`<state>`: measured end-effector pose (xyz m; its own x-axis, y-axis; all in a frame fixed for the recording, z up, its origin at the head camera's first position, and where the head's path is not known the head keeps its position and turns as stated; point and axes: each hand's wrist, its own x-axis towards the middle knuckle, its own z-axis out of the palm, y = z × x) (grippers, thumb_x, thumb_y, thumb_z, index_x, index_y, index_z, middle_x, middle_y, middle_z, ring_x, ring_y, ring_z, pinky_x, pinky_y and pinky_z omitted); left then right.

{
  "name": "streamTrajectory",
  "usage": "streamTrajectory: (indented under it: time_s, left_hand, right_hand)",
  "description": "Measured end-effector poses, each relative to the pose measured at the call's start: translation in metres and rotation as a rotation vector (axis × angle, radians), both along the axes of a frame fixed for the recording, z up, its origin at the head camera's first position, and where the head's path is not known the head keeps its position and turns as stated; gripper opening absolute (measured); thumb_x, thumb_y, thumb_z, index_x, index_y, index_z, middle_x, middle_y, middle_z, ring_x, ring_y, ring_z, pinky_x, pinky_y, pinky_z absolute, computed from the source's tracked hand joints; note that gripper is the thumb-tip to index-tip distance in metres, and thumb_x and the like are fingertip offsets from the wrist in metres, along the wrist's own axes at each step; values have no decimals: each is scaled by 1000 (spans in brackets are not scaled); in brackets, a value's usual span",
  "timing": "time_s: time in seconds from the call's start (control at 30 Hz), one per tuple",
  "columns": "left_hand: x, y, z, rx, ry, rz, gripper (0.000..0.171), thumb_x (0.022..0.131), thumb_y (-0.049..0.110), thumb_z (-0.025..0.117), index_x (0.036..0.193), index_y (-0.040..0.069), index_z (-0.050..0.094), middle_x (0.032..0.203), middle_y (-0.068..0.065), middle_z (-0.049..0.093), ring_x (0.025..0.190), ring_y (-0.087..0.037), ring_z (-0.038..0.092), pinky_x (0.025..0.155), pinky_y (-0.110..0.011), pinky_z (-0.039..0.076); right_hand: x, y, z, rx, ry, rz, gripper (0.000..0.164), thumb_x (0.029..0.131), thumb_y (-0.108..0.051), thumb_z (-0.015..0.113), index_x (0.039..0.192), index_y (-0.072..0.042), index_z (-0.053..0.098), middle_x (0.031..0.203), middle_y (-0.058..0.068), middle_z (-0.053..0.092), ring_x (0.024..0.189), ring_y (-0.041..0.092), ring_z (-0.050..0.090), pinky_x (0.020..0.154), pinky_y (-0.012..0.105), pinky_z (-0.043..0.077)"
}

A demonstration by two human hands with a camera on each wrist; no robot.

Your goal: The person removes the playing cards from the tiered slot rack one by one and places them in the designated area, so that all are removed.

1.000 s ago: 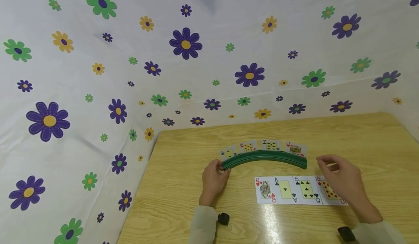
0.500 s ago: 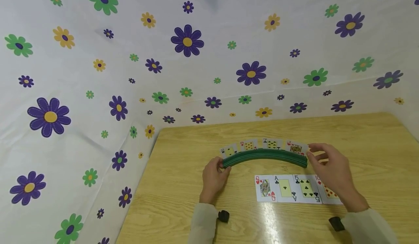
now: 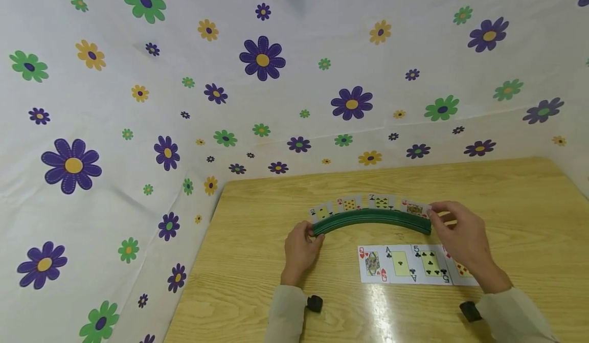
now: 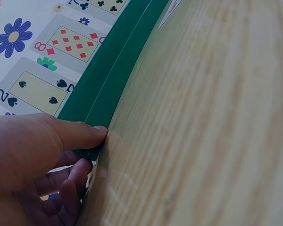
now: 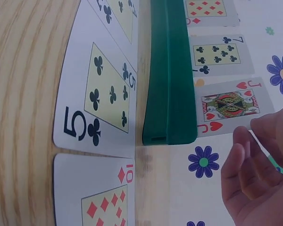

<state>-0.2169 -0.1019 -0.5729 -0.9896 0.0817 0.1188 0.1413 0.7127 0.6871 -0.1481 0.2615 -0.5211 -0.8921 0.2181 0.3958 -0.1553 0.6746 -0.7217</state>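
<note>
A curved green playing card holder (image 3: 372, 216) stands on the table with several cards upright in it: a two of spades (image 4: 37, 93), an eight of diamonds (image 4: 68, 42), a seven of clubs (image 5: 221, 55) and a jack of hearts (image 5: 231, 106). My left hand (image 3: 301, 248) grips the holder's left end, thumb on the front face and fingers behind. With thumb and index finger, my right hand (image 3: 467, 238) pinches the outer edge of the jack, which still sits in the slot. The other right fingers are loosely curled.
In front of the holder lies a face-up row: queen of hearts (image 3: 372, 265), ace of clubs (image 3: 400, 266), five of clubs (image 3: 431, 264) and ten of diamonds (image 5: 108, 202), the last partly behind my right hand. A flowered cloth (image 3: 294, 77) walls the wooden table (image 3: 239, 266).
My right hand has moved left and slightly away from me, from beyond the holder's right end to the jack's edge. The left hand has stayed at the holder's left end.
</note>
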Motion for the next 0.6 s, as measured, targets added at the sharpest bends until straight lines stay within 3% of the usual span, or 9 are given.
streamTrajectory:
  time_s: [0.1,0.2,0.6]
  left_hand:
    - [0,0,1,0,-1,0,23,95,20,86,107,6,72,96,-5,72,74,-5,56,71,-27,46]
    - [-1,0,2,-7,5,-2,22,96,20,86,107,7,72,95,-4,72,74,-5,57,71,-27,46]
    - [-3,-2,-3,-3,-10,-12,22,97,22,84,108,7,72,96,-4,72,74,-4,58,70,-25,46]
  right_hand:
    - [2,2,1,-22,35,4,20,102,-3,74,121,3,75,115,26,77,90,-23,47,75,-2,41]
    - [4,4,2,-45,64,13,20,101,-1,73,120,3,75,114,26,77,91,-26,47,76,-2,42]
    - [20,-5,-4,-49,70,135,19,94,6,78,111,-1,77,100,17,79,86,-18,58,71,7,50]
